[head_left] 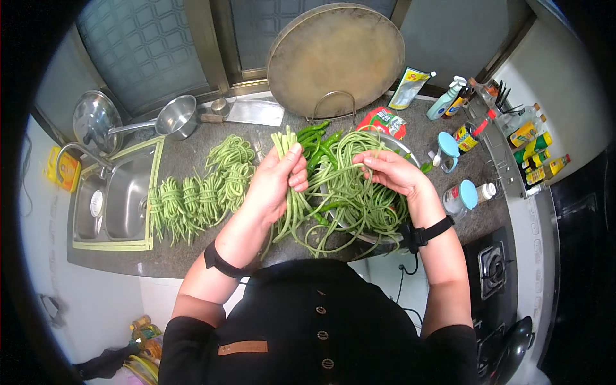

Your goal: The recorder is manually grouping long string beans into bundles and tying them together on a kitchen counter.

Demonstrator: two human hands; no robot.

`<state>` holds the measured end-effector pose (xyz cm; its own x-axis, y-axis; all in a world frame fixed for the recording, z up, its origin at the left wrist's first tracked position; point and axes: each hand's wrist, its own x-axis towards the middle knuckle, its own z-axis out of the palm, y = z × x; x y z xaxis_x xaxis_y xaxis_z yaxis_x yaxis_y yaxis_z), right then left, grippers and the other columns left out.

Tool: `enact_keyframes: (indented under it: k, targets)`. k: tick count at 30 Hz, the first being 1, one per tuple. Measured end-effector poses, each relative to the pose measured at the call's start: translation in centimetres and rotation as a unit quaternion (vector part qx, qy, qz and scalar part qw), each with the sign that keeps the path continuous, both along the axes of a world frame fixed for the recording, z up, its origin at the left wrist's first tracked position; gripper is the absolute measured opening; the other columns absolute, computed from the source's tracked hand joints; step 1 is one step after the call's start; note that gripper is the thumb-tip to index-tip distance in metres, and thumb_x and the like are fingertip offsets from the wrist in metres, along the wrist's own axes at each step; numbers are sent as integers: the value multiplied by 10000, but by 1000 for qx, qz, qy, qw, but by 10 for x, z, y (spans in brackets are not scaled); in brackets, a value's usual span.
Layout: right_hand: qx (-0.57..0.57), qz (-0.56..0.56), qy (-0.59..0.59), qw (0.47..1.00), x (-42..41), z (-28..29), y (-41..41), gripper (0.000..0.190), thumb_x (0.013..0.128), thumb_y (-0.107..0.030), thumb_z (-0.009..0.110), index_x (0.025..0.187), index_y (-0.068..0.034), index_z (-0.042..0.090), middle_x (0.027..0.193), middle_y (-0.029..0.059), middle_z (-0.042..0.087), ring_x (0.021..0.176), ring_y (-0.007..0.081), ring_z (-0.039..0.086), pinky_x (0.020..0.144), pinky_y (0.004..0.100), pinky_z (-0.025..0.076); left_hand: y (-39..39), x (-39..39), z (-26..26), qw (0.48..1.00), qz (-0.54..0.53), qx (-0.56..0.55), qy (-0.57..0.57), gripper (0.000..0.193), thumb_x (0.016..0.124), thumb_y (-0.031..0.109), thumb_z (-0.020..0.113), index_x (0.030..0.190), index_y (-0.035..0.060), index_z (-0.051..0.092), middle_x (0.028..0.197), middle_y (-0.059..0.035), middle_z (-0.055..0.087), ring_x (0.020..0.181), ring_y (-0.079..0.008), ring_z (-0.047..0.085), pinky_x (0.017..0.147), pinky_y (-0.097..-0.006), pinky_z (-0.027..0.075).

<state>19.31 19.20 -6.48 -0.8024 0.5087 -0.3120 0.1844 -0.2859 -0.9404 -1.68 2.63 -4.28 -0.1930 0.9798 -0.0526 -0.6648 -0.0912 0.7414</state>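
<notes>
My left hand (284, 180) is closed around a bunch of long green beans (293, 204), whose ends stick up above the thumb and whose lengths hang below. Thumb and fingers of my right hand (387, 168) pinch a bean strand over the loose pile of long beans (356, 192). That pile lies in and spills over a round metal basin (385, 238). Green peppers (315, 144) lie behind the bunch, between my hands. Several tied bundles of long beans (209, 197) sit on the counter to the left.
A double sink (127, 202) is at the left. Behind stand a saucepan (177, 118), a cleaver (255, 113) and a large round board (337, 62) on a wire stand. Bottles, a spray bottle (445, 98) and blue-lidded jars (460, 195) line the right side, beside a gas hob (493, 272).
</notes>
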Motion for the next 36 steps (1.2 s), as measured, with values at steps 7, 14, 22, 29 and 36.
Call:
enact_keyframes:
  k: [7,14,22,29,36]
  targets:
    - [523,-79,-101,842,-7,16,1,263,947,-239,453,887,-38,612,803,80,592,757,182,554,716,310,447,4,8,3,998,-47,-11,32,172,955,214,472,1027,58,471,650,47,341,533,-62,325,494,-204,312]
    - [425,30,-60,903,-37,77,-63,265,942,-239,463,835,-22,573,707,62,566,648,161,525,611,295,434,6,20,14,988,1,68,139,179,959,182,458,1084,55,457,715,12,423,578,-70,377,525,-199,326]
    - [399,114,-38,909,-50,70,-85,187,935,-165,457,947,9,527,774,107,596,703,226,574,665,345,465,-5,15,16,953,-11,121,276,190,948,196,488,1096,78,482,791,35,520,625,-32,430,538,-175,332]
    - [538,-20,21,843,-48,66,-88,346,949,-201,434,1232,-6,476,1191,178,505,1125,296,478,940,366,379,-7,11,13,969,47,44,237,224,949,172,475,1142,59,462,880,34,526,696,-24,436,593,-181,383]
    - [566,-17,22,824,-58,58,-103,478,964,-254,381,1393,-61,298,1324,198,407,1222,336,391,1021,418,268,-7,14,6,953,-34,94,285,218,973,162,402,1161,59,438,876,28,498,705,-35,435,587,-184,382]
